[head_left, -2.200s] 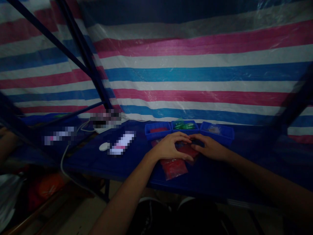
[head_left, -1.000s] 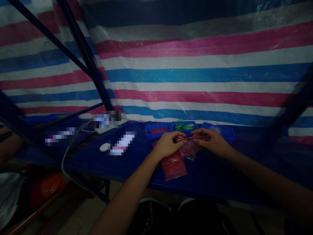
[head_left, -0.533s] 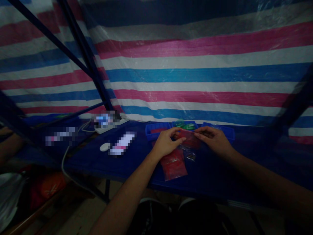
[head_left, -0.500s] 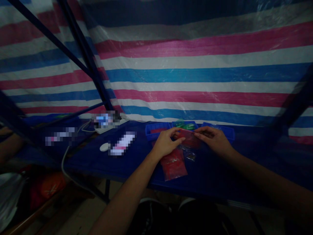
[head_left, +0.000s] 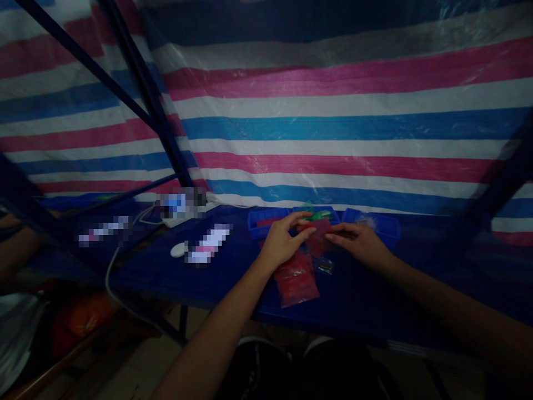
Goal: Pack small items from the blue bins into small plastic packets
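A small red plastic bag [head_left: 320,236] is held up over the table between my two hands. My left hand [head_left: 285,239] pinches its left side between thumb and fingers. At its right edge, my right hand [head_left: 360,241] has thumb and fingertips closed on the bag. Below my left hand lies a stack of red plastic bags [head_left: 296,280] on the blue table. Just right of that stack is a small clear packet [head_left: 325,266] with dark contents too small to make out.
Three blue bins stand behind my hands: the left bin [head_left: 258,219] with red bags, the middle bin [head_left: 338,212] with green items, the right bin [head_left: 389,228] with clear packets. A white round object [head_left: 179,250], a blurred-out phone-like shape and a cable [head_left: 109,272] lie left. Another person's arm [head_left: 16,244] shows far left.
The red bag has turned in my hands and now faces me more. My right hand has shifted slightly down and left; the stack and small packet stay in place.
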Demonstrator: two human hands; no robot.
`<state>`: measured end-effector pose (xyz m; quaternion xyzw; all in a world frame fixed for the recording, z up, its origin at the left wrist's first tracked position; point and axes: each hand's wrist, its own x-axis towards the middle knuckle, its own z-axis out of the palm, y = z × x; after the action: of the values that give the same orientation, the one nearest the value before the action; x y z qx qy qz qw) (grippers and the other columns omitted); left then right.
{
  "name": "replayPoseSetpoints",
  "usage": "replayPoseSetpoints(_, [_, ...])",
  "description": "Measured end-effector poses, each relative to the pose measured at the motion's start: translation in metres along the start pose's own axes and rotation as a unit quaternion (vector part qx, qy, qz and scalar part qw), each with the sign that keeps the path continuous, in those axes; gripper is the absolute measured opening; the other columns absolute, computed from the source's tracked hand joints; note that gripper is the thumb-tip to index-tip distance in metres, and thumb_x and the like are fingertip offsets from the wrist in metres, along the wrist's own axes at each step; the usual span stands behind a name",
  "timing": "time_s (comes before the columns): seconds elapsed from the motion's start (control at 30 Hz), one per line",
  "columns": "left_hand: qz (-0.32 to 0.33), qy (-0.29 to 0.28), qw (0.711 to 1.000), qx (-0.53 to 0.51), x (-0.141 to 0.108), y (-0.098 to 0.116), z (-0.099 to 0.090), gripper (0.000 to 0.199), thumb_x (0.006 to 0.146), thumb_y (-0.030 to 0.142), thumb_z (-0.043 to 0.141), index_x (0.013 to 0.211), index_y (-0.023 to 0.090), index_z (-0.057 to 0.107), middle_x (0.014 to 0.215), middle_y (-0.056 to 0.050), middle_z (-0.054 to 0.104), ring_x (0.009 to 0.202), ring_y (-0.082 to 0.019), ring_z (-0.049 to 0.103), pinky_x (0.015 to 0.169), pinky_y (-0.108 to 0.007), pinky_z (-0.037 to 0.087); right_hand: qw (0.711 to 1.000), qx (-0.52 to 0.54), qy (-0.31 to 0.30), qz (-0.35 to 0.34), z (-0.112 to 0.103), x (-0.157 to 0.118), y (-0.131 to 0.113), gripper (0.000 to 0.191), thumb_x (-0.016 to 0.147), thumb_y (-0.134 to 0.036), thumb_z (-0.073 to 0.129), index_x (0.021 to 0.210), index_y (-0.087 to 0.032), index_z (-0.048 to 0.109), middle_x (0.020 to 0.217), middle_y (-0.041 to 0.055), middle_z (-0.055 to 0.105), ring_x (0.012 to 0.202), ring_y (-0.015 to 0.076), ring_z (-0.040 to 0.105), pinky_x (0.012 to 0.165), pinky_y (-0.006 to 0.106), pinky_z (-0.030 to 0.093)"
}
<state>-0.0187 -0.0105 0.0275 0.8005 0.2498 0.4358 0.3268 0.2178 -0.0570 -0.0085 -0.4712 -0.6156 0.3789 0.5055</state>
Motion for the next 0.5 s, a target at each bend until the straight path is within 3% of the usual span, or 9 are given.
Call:
replayPoseSetpoints(0.13, [-0.019,-0.006,1.0,0.01,0.0,-0.003,0.001,0.053,0.09,0.036,0.073,0.137,0.02,0.056,0.1,-0.007,0.075,0.09,-0.021,0.073,0.085,-0.036,0.058,0.999,0.024,0.031,0.017,0.001,0.0,-0.002,0.037,0.076,-0.051,0.082,0.101,-0.024,0.077,0.104,0.0053,0.08,0.095,0.0271,0.076,0.094,0.046,0.059])
replayPoseSetpoints(0.23, [-0.022,-0.004,1.0,0.021,0.001,-0.004,0.0,0.048,0.09,0.031,0.072,0.135,0.02,0.058,0.096,-0.006,0.076,0.089,-0.019,0.073,0.086,-0.034,0.057,0.997,0.044,0.051,0.023,0.002,-0.001,-0.004,0.038,0.074,-0.051,0.083,0.099,-0.023,0.077,0.101,0.005,0.08,0.093,0.0257,0.075,0.092,0.043,0.06])
replayPoseSetpoints(0.37, [-0.009,0.006,1.0,0.026,0.002,-0.007,0.0,0.043,0.092,0.03,0.07,0.132,0.02,0.06,0.101,-0.006,0.077,0.094,-0.019,0.074,0.091,-0.035,0.056,0.998,0.053,0.04,0.013,0.003,-0.001,-0.005,0.038,0.074,-0.051,0.084,0.099,-0.023,0.076,0.102,0.0055,0.08,0.093,0.0252,0.075,0.091,0.042,0.06])
replayPoseSetpoints(0.5, [-0.021,-0.019,0.999,0.024,0.001,-0.012,0.0,0.046,0.09,0.028,0.072,0.133,0.02,0.06,0.103,-0.008,0.078,0.091,-0.019,0.075,0.089,-0.036,0.058,0.999,0.029,0.021,-0.003,0.002,0.0,-0.001,0.037,0.077,-0.049,0.082,0.102,-0.022,0.075,0.105,0.006,0.079,0.097,0.0255,0.074,0.093,0.042,0.059])
